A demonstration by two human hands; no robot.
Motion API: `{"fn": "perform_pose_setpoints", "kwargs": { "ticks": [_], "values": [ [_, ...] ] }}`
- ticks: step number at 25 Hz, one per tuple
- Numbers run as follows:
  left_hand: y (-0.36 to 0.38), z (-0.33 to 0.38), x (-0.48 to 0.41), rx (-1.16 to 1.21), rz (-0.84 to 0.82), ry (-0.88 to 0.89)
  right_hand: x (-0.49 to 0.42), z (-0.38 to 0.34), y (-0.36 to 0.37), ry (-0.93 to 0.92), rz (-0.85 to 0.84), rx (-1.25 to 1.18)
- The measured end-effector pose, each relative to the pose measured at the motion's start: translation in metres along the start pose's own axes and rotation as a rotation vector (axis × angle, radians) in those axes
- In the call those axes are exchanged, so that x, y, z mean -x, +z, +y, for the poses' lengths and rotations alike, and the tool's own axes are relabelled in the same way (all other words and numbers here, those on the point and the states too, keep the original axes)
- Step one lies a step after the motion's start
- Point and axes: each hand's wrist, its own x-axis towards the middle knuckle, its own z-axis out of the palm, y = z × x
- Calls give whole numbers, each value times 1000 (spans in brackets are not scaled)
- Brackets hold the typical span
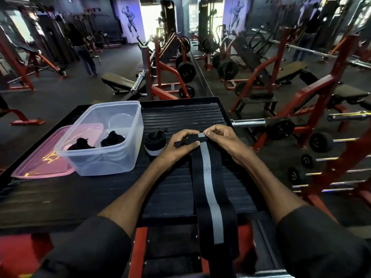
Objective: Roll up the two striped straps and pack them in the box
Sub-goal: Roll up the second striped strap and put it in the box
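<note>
The likeliest slip from here was a crooked start. If the first turn of the unrolled strap (208, 187) were folded off-square, the roll would probably cone out sideways as it grew and sit badly in the box (112, 163). A loose first turn could also spring open, since the long tail hung over the near edge of the worktop (80, 195) and its weight would tug at the roll. The rolled strap (155, 144) lay just beside the box, not yet inside (two dark bundles sat in it). Both hands were at the far end of the unrolled strap. The left hand (180, 145) curled over the black tab with its thumb pressed along the edge. The right hand (220, 137) pinched the grey stripe between thumb and forefinger, and the forearms reached forward side by side.
</note>
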Motion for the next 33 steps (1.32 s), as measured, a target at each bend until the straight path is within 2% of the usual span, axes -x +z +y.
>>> {"fn": "perform_pose_setpoints", "kwargs": {
  "ticks": [6, 10, 15, 20, 22, 26, 29, 33],
  "values": [
    [1, -2, 6, -11, 103, 86, 6, -4, 1, -30, -11, -18],
    [0, -7, 4, -177, 178, 129, 10, -9, 1, 51, -55, -28],
    [3, -6, 3, -274, 229, 163, 5, -17, 4, 210, -32, -305],
    [4, -5, 4, -355, 241, 239, 7, -16, 6, 239, -113, -67],
    [4, -6, 3, -333, 200, 200, 7, -14, 2, 217, -147, 22],
    [-2, -7, 0, -173, -69, 2, 10, -11, -5, 180, -154, 6],
    [-2, 1, 3, -12, -93, -139, 11, -11, -7, 180, -175, -4],
    [-4, 1, 5, -88, -168, -166, 10, -14, -6, 242, -173, 16]
  ]
}}
